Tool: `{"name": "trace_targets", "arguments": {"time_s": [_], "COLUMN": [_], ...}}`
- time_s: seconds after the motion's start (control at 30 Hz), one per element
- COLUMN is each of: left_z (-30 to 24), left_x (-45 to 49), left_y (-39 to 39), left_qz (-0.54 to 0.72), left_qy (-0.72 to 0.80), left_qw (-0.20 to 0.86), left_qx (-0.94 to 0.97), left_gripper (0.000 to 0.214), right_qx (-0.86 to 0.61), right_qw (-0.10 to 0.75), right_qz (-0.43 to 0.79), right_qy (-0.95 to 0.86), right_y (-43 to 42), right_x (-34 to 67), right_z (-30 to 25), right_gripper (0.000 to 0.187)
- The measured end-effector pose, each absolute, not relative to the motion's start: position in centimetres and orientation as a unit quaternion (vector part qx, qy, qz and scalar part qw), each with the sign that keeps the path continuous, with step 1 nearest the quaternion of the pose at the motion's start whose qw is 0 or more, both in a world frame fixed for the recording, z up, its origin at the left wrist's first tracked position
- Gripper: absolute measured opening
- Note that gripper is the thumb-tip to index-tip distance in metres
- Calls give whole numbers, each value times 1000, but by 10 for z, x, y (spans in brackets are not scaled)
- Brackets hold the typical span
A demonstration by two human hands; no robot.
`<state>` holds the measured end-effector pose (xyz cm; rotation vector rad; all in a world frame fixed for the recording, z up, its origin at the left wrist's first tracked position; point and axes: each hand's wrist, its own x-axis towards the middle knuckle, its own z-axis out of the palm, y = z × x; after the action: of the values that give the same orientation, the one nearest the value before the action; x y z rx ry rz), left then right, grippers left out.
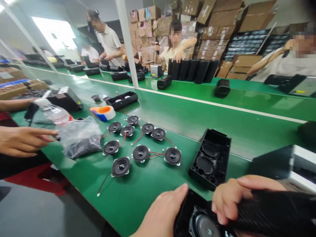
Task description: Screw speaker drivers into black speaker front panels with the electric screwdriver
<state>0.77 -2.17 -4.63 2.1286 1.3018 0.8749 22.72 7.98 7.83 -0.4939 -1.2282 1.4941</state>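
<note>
At the bottom edge, my left hand (pixel 160 210) grips the side of a black speaker housing (pixel 184 210), its thumb along the rim. A round speaker driver (pixel 206 225) sits inside that housing, partly cut off by the frame. My right hand (pixel 229 199) is closed around a large black, finely ridged object (pixel 274 210) at the lower right, with its fingertips over the housing's edge. Blur and the frame edge hide what this object is. Just beyond lies another black housing (pixel 209 158), open side up, with round openings.
Several loose speaker drivers (pixel 140 153) with red wires lie on the green table (pixel 148 191). A plastic bag (pixel 80 136), a tape roll (pixel 105 113) and a co-worker's hand (pixel 23 141) are at left. Co-workers stand across the bench; a black-and-white box (pixel 274 164) stands right.
</note>
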Motion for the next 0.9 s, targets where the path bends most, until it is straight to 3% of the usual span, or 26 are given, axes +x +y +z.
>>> {"name": "trace_targets", "arguments": {"time_s": [0.2,0.53,0.77,0.9], "left_z": [-18,-8,-2,2], "left_x": [9,13,15,15], "left_y": [-27,-31,-31,-33], "left_qz": [360,354,363,354], "left_qy": [475,498,497,504], "left_qw": [278,278,268,269], "left_qx": [753,741,741,740], "left_gripper": [130,136,135,136], "right_qx": [-208,-254,-263,-276], "right_qw": [576,584,597,589], "right_qz": [566,547,515,515], "right_qy": [-551,-543,-556,-559], "right_y": [63,64,63,63], "right_x": [212,210,207,208], "right_z": [118,121,112,112], "right_gripper": [41,45,69,63]}}
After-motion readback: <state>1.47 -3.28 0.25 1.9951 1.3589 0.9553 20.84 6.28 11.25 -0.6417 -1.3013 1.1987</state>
